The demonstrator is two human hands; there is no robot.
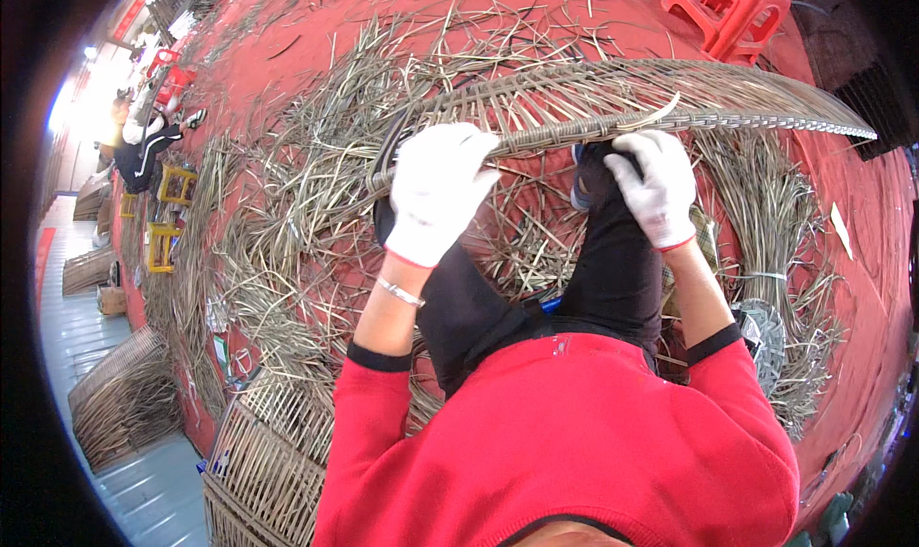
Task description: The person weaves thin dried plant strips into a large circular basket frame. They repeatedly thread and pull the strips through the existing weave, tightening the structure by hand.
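While the left hand (436, 191) and right hand (656, 185) are closing round the rim of the woven panel (613, 102) lying across the knees, loose strands risk snapping or unravelling

Both gloved hands cover parts of the woven panel's (613, 102) near edge. Above the right hand, a red stool (732, 11) is cut off at the top edge.

Red sign strip (129, 16) — high on far-left wall; small label (221, 352) — white-green, lower left floor.
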